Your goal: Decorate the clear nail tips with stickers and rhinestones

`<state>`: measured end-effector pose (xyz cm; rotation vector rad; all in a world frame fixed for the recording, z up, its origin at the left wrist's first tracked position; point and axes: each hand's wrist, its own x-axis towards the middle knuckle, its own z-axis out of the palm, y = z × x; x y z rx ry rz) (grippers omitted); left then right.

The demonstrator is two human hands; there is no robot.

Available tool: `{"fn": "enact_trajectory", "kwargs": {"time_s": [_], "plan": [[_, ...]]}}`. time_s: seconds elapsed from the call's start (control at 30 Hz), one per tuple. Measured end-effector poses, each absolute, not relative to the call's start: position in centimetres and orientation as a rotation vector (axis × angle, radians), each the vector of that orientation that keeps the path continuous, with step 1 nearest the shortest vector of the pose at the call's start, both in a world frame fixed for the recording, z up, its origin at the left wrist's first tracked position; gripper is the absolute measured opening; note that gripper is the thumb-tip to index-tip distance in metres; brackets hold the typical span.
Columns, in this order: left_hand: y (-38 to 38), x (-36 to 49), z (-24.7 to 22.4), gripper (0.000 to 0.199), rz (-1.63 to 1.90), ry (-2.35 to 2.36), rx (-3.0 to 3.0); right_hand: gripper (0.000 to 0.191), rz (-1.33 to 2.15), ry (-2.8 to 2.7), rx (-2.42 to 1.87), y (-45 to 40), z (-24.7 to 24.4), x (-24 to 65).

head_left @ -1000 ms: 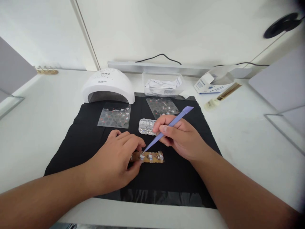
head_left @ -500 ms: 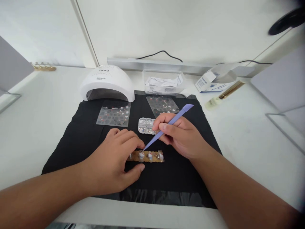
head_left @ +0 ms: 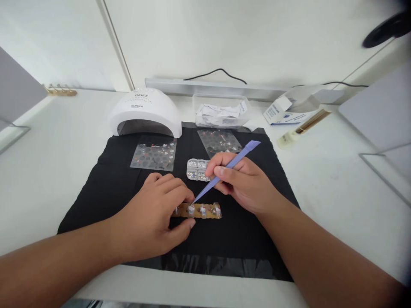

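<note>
My right hand (head_left: 239, 177) pinches purple tweezers (head_left: 229, 167) slanting down to the left. Their tip meets the upper edge of a brown strip (head_left: 197, 211) carrying several clear false nails, with small white-and-blue character charms on them. My left hand (head_left: 160, 216) is curled over the strip's left part, index finger at its upper edge and thumb at its lower edge, so that end is hidden. Just behind the tweezers, a clear compartment case (head_left: 196, 170) of sparkling stones lies partly covered by my right fingers.
A black mat (head_left: 112, 188) covers the middle of the white table. Two clear sticker sheets (head_left: 154, 154) lie towards its back. Behind stand a white nail lamp (head_left: 146, 109), a plastic tub (head_left: 221, 124) of paper packets and an opened box (head_left: 289, 115). A reed bottle (head_left: 287, 139) is at right.
Almost nothing differs. The view has shifted very slightly, and both hands keep their places at the strip with the tweezers' tip at the same spot.
</note>
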<state>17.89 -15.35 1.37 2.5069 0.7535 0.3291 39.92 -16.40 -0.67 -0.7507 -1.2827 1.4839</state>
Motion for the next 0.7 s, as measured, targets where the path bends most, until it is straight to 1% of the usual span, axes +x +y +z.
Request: {"fn": "enact_trajectory", "kwargs": {"time_s": [0.33, 0.53, 0.7], "plan": [[-15.33, 17.95, 1.49, 0.012, 0.338, 0.743, 2.503, 0.015, 1.483, -1.285, -0.75, -16.39, -0.57, 39.82], [-15.29, 17.95, 1.5, 0.022, 0.378, 0.712, 2.498, 0.015, 1.481, -1.292, -0.764, -16.41, -0.58, 39.9], [-15.21, 17.8, 1.44, 0.019, 0.389, 0.66, 2.515, 0.014, 1.477, -1.306, -0.776, -16.32, -0.57, 39.98]]}}
